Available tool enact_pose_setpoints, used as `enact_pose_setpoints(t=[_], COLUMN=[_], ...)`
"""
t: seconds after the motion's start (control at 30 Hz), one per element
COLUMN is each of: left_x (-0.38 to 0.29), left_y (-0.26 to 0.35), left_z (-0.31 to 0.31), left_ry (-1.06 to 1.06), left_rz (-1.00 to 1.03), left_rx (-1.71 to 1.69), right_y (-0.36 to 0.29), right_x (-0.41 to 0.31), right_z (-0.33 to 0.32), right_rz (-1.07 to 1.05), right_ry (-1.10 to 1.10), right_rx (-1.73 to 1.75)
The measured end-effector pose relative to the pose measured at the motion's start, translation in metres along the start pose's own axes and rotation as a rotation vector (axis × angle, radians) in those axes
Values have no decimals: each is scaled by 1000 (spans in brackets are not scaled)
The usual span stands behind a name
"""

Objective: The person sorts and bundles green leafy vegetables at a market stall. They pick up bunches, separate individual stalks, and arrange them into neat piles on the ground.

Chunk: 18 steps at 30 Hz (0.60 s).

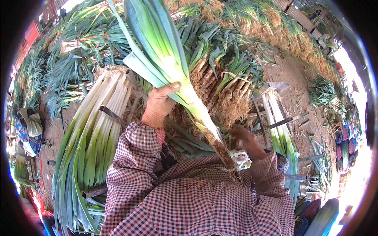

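My left hand (161,103) grips a large leek (196,107) around its shank. Its broad green leaves rise past the top of the picture, and its brown, soiled root end slants down to the right over my checked garment. To the right of that root end is my right hand (246,141), blurred; no leek shows in it, and how its fingers lie cannot be told. On my left, a metal rack (113,115) bears a bundle of pale, peeled leeks (97,118). A smaller bunch of pale leeks (276,124) rests in another metal rack (285,121) on my right.
Unpeeled leeks with brown roots (233,91) are heaped just ahead. Behind them lie long piles of leeks (76,62), some tied with red string. Bare soil (291,70) shows at the right, with leaf scraps on it. A patterned cloth item (28,129) is at the far left.
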<state>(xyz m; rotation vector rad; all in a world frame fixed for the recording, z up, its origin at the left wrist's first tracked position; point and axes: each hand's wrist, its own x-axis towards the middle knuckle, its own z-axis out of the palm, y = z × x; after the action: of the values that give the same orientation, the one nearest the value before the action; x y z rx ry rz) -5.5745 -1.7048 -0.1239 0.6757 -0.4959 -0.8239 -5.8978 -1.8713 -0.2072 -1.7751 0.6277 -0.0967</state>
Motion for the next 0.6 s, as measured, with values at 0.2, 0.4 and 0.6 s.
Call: enact_pose_setpoints(t=[0.2,0.4,0.6], left_x=[5,23,27], left_y=[-22,-25,-24], left_z=[13,12,21], left_ry=[-36,105,326], left_rz=[17,27,83], left_rx=[2,-79,-91], right_y=[-23,-19,-37], right_x=[-16,-11,10], right_z=[78,98,96], right_rz=[75,-64,-32], right_ry=[8,355,497], right_rx=[-219,-156,-16])
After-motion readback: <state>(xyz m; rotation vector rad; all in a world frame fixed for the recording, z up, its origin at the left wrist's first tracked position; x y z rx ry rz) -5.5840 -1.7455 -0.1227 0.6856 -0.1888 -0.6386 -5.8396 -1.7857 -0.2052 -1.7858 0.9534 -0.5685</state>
